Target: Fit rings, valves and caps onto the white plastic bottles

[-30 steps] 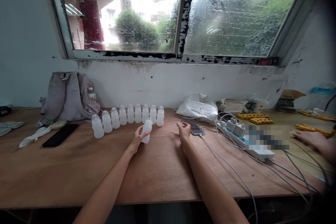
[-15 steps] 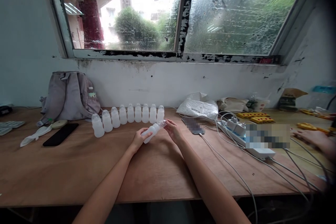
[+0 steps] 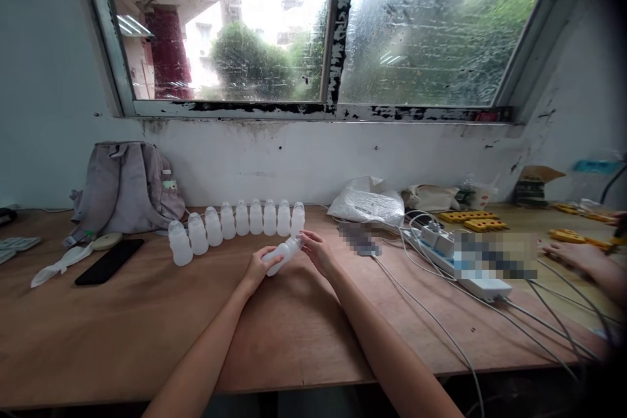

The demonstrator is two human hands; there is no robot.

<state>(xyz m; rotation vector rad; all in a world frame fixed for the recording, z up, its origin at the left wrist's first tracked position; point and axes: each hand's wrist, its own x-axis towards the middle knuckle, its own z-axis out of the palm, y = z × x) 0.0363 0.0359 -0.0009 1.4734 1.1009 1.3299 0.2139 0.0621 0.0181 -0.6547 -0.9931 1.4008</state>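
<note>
The left hand is gripping the body of a cloudy white bottle, and the right hand is pinching its top end, so both hands are holding it tilted over the tabletop. Nine more white bottles are standing upright in a bendy line just behind it, nearer the wall. A gray backpack and a flat black phone are resting on the left, while a shiny bag and a white power strip are lying on the right.
</note>
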